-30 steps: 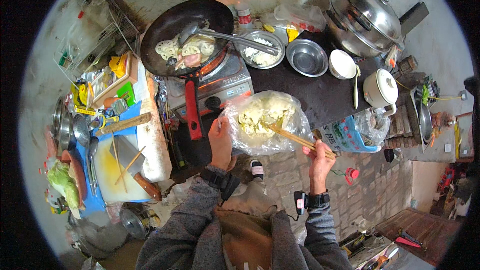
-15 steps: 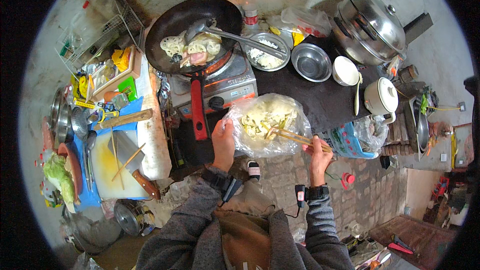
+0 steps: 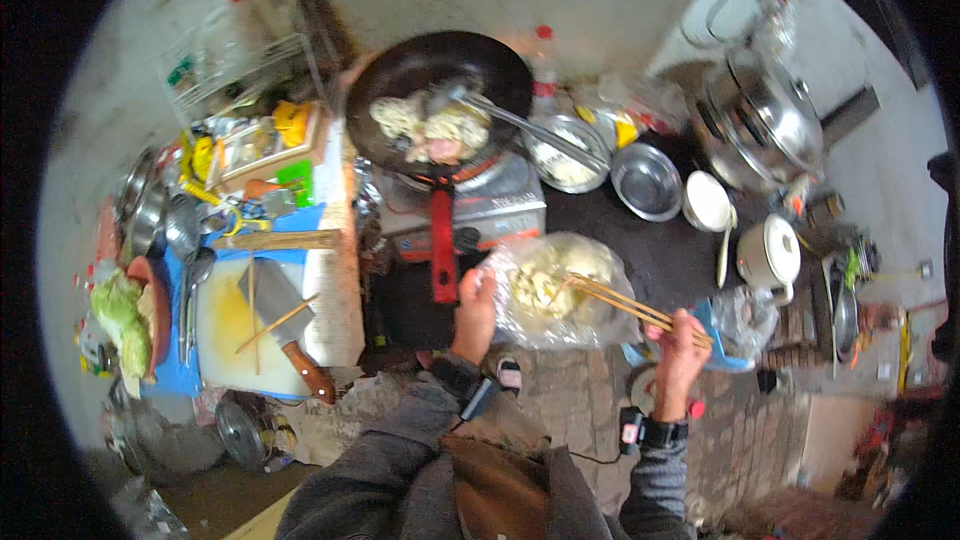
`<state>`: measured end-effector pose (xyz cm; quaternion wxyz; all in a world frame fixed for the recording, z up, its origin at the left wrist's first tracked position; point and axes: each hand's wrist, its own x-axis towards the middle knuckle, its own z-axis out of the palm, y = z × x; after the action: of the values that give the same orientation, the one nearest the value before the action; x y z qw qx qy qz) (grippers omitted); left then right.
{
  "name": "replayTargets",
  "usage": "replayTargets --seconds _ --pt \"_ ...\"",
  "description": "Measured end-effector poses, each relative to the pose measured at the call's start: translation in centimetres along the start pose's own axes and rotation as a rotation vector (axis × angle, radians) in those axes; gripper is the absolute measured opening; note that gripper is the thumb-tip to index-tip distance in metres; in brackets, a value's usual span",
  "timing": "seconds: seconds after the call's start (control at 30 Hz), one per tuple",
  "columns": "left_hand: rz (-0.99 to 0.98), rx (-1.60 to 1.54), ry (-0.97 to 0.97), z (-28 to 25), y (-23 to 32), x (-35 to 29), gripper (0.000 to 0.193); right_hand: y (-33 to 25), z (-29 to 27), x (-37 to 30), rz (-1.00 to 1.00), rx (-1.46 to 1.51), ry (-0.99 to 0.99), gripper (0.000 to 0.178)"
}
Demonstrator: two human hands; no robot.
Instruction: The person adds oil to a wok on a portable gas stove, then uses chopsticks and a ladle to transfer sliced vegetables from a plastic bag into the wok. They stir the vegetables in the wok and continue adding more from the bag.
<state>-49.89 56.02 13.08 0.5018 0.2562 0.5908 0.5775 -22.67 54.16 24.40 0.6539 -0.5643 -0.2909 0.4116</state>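
My left hand [image 3: 474,318] is closed on the near-left edge of a clear plastic bag [image 3: 598,330]. Pale yellowish chopped vegetables [image 3: 548,283] lie in the opened bag, at the counter's front edge. From the right, my right hand [image 3: 680,365] grips a pair of wooden chopsticks [image 3: 632,308], their tips down among the vegetables. Behind the bag, a dark wok [image 3: 500,65] with a red handle [image 3: 443,245] sits on a portable electric stove [image 3: 500,205]. Lotus root slices [image 3: 457,128] and a pinkish piece lie in it, along with a metal ladle [image 3: 525,128] whose handle leans over the rim.
Right of the wok stand a metal bowl of white food [image 3: 568,175], a bare metal bowl [image 3: 647,183], a white bowl [image 3: 706,202], a lidded pot [image 3: 768,250] and a large steamer [image 3: 765,125]. On the left, a cleaver [image 3: 278,295] rests on a cutting board [image 3: 225,360].
The whole view has shifted and tilted, so the counter sits lower and further right. My right hand has drawn a little away from the bag, the chopsticks' tips staying over the vegetables.
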Motion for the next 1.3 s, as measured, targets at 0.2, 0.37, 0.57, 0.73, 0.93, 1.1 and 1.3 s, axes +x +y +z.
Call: replayTargets --seconds 0.2,0.37,0.57,0.73,0.93,1.1,1.3 --pt "0.1 0.116 0.076 0.2 -1.4 0.3 0.023 -5.7 12.8 2.6 -0.222 0.127 -0.259 0.02" --pt "0.138 0.116 0.022 0.4 -0.7 -0.7 0.024 -4.5 24.6 3.0 -0.155 0.111 -0.532 0.025" --pt "0.103 0.029 0.033 -0.2 -0.3 -1.4 0.025 -5.2 14.1 2.4 -0.164 0.071 -0.34 0.02" --pt "0.002 -0.184 -0.024 0.0 -0.3 -0.9 0.035 -1.1 1.9 -1.1 -0.016 -0.203 -0.098 0.017" --pt "-0.034 -0.226 -0.177 0.4 1.6 -0.8 0.028 6.8 5.1 -3.5 0.102 -0.018 -0.204 0.02" --pt "-0.019 -0.369 -0.185 0.8 3.3 -0.7 0.026 6.9 4.6 -1.5 -0.1 -0.357 -0.247 0.02" --pt "-0.041 -0.391 -0.184 1.2 4.1 -1.5 0.025 2.9 -0.4 -0.6 -0.041 -0.331 -0.15 0.019"
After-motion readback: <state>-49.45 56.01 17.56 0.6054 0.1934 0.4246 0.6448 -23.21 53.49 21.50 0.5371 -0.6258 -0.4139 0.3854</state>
